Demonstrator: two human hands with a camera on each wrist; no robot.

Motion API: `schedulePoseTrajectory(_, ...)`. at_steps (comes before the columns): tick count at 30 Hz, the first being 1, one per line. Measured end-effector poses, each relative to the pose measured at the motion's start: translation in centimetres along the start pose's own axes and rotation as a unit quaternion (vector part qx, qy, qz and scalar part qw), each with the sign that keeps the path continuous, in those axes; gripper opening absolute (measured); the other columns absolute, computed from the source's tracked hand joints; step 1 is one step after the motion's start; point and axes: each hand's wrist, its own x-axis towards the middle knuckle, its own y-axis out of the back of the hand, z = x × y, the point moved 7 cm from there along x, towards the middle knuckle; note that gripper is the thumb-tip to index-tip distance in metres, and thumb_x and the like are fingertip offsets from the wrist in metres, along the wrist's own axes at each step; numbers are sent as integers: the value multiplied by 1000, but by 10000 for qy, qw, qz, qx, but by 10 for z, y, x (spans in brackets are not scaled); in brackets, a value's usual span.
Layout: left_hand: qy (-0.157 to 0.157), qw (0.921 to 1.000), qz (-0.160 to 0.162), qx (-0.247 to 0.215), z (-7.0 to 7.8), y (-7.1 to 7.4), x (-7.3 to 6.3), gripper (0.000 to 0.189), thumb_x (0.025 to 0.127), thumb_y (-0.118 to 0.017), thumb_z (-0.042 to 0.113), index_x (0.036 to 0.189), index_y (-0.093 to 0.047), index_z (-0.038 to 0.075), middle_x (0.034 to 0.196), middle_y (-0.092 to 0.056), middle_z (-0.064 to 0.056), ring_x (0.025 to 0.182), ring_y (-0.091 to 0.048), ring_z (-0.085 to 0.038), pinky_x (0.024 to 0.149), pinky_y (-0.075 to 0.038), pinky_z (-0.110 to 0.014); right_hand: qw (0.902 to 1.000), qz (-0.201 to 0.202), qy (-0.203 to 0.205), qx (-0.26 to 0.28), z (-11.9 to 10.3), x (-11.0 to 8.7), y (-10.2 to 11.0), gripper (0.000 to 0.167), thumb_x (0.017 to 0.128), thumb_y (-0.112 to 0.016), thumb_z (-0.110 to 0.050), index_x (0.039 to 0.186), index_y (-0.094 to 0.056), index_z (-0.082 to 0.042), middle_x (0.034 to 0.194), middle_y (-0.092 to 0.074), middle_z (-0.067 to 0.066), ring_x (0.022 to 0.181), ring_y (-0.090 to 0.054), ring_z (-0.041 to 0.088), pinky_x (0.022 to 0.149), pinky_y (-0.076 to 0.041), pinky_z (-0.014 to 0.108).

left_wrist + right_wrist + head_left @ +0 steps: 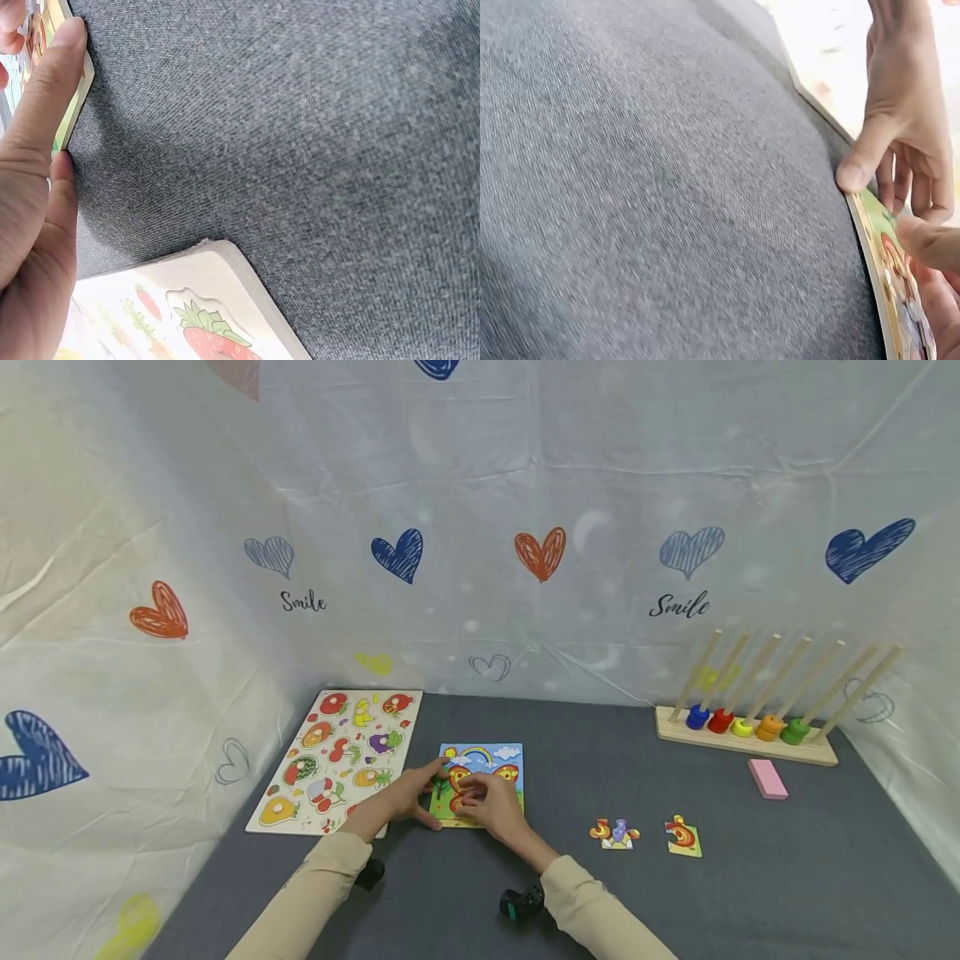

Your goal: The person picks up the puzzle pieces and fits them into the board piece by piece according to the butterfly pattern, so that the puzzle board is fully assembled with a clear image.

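A jigsaw puzzle board (491, 752) with a butterfly and rainbow picture lies flat on the dark table. My left hand (401, 797) holds its left side, thumb (853, 177) at the near corner and fingers bent by the side edge. Over the middle of the picture, my right hand (491, 806) has its thumb and fingers bent close together, fingertips right at the surface. I cannot tell whether a piece is between them. Two loose butterfly puzzle pieces lie to the right: one with a purple figure (618, 837), the other orange and green (684, 839).
A white fruit puzzle board (300, 806) lies left, partly under my left forearm. At the back right stands a wooden peg rack (750, 742) with coloured rings, a pink block (767, 778) before it. A heart-printed cloth (480, 635) hangs behind the table.
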Motion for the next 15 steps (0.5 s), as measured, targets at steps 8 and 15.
schedulePoseTrajectory(8, -65, 9998, -194, -24, -2, -1, -1, 96, 75, -82, 15, 148, -23, -4, 134, -51, -19, 117, -53, -40, 97, -47, -47, 9998, -71, 190, 46, 2, -4, -8, 19, 72, -80, 3, 88, -71, 1, 81, -71, 11, 69, -69, 20, 61, -53, 21)
schedulePoseTrajectory(15, -247, 9989, -270, 295, 0, 0, 0, 78, 89, -69, 16, 147, -22, -7, 133, -52, -21, 114, -55, -38, 94, -47, -48, 9984, -358, 257, 362, 5, -7, -8, 16, 80, -75, 0, 95, -69, 2, 89, -70, 13, 76, -69, 24, 66, -54, 22)
